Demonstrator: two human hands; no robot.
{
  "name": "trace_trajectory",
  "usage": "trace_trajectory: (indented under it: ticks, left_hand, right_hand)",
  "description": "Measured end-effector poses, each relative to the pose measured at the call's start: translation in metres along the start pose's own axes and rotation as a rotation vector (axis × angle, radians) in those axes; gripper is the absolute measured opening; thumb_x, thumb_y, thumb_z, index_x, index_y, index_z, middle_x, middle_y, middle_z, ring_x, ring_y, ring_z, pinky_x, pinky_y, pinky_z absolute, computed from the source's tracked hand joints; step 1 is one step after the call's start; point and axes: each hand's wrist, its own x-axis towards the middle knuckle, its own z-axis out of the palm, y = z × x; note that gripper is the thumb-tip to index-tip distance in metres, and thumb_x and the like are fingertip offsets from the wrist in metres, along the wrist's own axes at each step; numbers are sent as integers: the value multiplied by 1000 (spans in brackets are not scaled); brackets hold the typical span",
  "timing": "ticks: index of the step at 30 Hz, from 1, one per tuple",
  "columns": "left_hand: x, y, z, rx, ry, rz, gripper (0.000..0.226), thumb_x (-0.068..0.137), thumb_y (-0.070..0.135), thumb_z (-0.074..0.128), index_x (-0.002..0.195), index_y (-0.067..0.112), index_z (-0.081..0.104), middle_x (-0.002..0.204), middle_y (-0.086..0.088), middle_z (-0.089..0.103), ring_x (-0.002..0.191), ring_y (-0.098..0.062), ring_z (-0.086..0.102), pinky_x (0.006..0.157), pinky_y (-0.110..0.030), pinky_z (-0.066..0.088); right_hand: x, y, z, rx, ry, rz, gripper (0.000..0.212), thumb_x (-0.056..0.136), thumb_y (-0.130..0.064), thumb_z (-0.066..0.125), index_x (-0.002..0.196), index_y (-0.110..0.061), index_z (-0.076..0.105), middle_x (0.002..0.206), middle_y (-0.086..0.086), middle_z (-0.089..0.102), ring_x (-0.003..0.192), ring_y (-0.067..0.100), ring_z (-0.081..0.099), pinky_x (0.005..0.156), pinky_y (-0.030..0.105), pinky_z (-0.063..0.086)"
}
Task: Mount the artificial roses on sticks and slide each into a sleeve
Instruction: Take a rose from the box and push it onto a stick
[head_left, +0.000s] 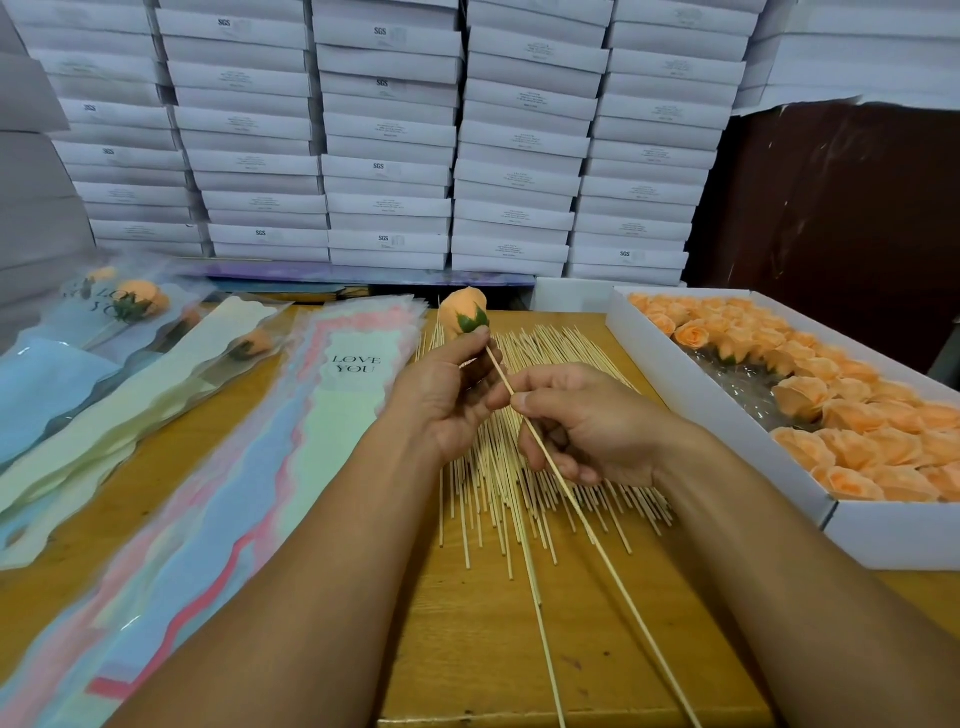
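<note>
A wooden tabletop (519, 623) of warm yellow-brown fills the foreground, its grain plain under even, soft light. Behind it, stacks of flat white boxes (389, 130) rise in tidy columns to the top of the view, some printed with small dark lettering. At the right, a dark brown panel (831, 218) stands behind the boxes, its surface scuffed and speckled.

Peach rose (464, 306), green sepals; pale tan sticks (524, 467); pastel wavy-striped sleeves (291, 441); white boxes (387, 156); ochre table (467, 649).
</note>
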Motion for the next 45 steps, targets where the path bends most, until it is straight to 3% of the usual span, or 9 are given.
trace_trajectory:
  ticks: [6,13,17,26,30,34,38,41,45]
  left_hand:
    - [1,-3,1,36,22,61,12,94,12,65,83,8,67,65,-3,67,57,-10,62,56,-23,55]
    - [0,-10,5,153,47,151,17,97,7,59,82,5,66,62,-3,64,55,-11,59,46,-21,46]
    - [-2,-14,6,164,65,140,20,96,5,58,77,4,65,60,-5,61,52,-13,56,53,-27,42]
    - [-1,-21,6,174,117,120,24,99,16,59,81,2,68,69,-9,63,62,-19,56,67,-35,49]
    - [0,-28,4,566,195,332,31,101,25,53,80,7,67,60,1,64,59,-16,60,63,-34,54]
    - [-1,-32,3,1001,284,535,15,96,15,55,88,9,66,77,1,65,73,-16,58,59,-28,41]
    - [2,-23,10,1267,338,435,4,94,13,57,91,10,58,85,-3,59,75,-19,53,52,-27,30]
    - [2,-13,17,1588,291,335,26,92,18,64,74,13,45,72,-2,48,61,-16,46,46,-27,28]
    - [10,10,14,1768,267,358,27,93,7,58,74,13,39,74,-3,43,66,-18,49,57,-28,41]
  right_hand:
    - [2,2,4,13,87,-1,21,106,-13,47,104,-3,66,62,9,65,38,8,45,31,19,32]
    - [10,8,9,50,179,-2,24,104,-8,49,91,0,68,61,10,66,38,7,45,32,17,31]
    - [13,10,14,70,194,17,26,103,-6,49,84,-2,68,60,12,66,37,7,46,32,17,32]
    - [14,14,5,179,156,79,25,104,-13,50,92,-3,69,64,10,67,41,8,48,34,18,35]
    - [15,15,-2,276,177,100,24,103,-17,53,96,-2,71,65,7,66,43,8,47,35,17,34]
    - [16,17,-4,299,210,105,21,101,-18,57,95,-3,71,64,5,65,44,7,46,34,16,33]
    - [17,19,-3,285,231,129,19,99,-16,61,90,-3,71,64,5,64,44,7,45,33,16,32]
    - [18,20,-4,267,247,133,21,99,-18,61,91,-3,72,65,6,64,44,7,45,33,16,31]
    - [18,20,-5,267,264,118,22,98,-19,62,94,-1,73,65,5,66,44,6,46,34,16,33]
